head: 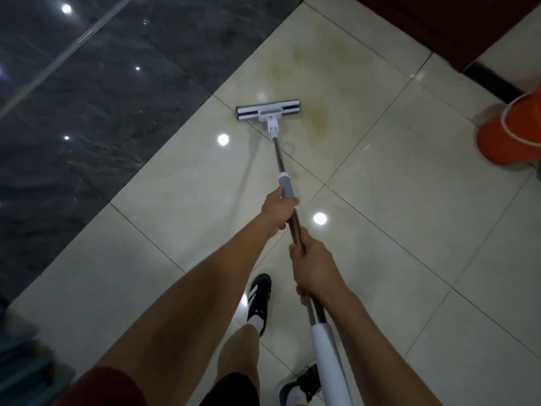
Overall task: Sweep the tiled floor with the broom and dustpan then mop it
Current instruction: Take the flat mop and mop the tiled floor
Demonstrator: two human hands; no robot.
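Observation:
A flat mop with a white and grey head [268, 110] rests on the cream tiled floor [395, 177], its metal pole running back toward me. My left hand [278, 208] grips the pole just below the grey sleeve. Lower down, my right hand [314, 265] is closed around the pole above the white grip. Yellowish-brown stains [319, 118] mark the tile just right of the mop head and beyond it. No broom or dustpan is in view.
A dark glossy marble strip [87, 112] borders the cream tiles on the left. An orange bucket-like object [512, 133] sits at the right edge. Dark wooden furniture [439, 22] stands at the top right. My two feet in black and white shoes [259, 300] are below the hands.

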